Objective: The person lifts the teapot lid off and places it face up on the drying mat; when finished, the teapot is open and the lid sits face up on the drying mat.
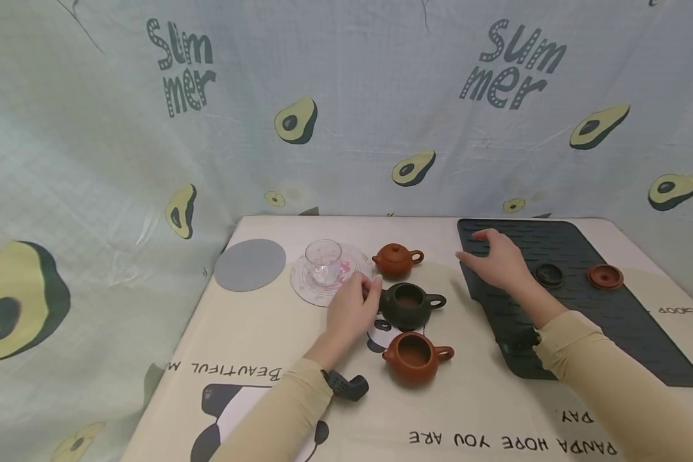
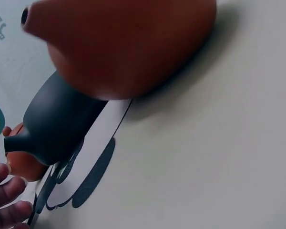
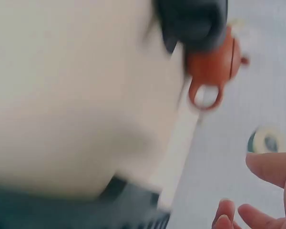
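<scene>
**Two lids off, one pot still capped**

Your left hand (image 1: 352,308) sits at the spout side of the dark teapot (image 1: 409,304) in the middle of the row, fingers curled toward the spout; whether they actually pinch it or only touch it cannot be told from the head view, and the left wrist view shows only fingertips beside the dark pot. Your right hand (image 1: 496,260) hovers flat and relaxed over the near-left part of the black mat (image 1: 612,314), fingers spread, holding nothing.

Three small pots stand in a line on the surface (image 1: 496,410): a brown lidded teapot (image 1: 396,259) farthest, the dark one in the middle, and a brown open teapot (image 1: 414,356) nearest you. The two nearer pots have no lids. Those lids appear to be the ones lying on the mat to the right: a dark lid (image 1: 548,274) and a brown lid (image 1: 605,276), well apart from the pots.

So, judging by how things lie, two lids are already set out on the mat (a fair guess, given the colours match), and the far pot still wears its own. A glass cup (image 1: 323,262) stands on a clear saucer (image 1: 308,292) just left of the pots, with a grey round coaster (image 1: 249,264) farther left.
</scene>
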Tool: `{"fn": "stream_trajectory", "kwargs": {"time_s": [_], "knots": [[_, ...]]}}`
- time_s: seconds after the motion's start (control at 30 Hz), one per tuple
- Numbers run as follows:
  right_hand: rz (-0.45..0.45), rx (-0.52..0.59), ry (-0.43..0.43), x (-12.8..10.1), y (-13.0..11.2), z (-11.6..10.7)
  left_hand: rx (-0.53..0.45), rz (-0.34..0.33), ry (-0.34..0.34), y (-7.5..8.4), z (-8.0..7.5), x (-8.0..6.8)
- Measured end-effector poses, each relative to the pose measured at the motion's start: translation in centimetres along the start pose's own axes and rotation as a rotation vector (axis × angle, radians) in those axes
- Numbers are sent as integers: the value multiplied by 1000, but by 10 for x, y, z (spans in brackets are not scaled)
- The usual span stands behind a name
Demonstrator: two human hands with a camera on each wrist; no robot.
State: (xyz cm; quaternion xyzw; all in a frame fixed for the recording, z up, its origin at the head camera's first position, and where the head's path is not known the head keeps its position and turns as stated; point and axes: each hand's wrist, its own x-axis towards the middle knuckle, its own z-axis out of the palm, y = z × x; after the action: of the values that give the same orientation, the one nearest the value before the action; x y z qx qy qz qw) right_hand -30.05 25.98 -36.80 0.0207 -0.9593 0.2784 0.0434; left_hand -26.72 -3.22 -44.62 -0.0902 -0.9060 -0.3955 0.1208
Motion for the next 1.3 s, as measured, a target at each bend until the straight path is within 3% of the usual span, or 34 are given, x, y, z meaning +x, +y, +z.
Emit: {"fn": "stream_trajectory", "kwargs": {"time_s": [0.17, 0.33, 0.47, 0.6, 0.73, 0.87, 1.3], "knots": [[-70, 5, -19, 9, -31, 18, 1, 29, -47, 3, 0, 14], [-137, -39, -36, 19, -57, 36, -8, 56, -19, 3, 4, 33], [-176, -86, -85, 25, -74, 44, -9, 22, -2, 3, 6, 47], [-212, -145, -142, 29, -84, 51, -16, -56, -19, 1, 9, 56], [-228, -190, -174, 33, -89, 57, 0, -117, -54, -2, 15, 59], [-236, -229, -155, 34, -94, 58, 17, -106, -54, -2, 17, 58], [-193, -241, -67, 31, -99, 65, -135, -112, -125, -1, 8, 51]]}}
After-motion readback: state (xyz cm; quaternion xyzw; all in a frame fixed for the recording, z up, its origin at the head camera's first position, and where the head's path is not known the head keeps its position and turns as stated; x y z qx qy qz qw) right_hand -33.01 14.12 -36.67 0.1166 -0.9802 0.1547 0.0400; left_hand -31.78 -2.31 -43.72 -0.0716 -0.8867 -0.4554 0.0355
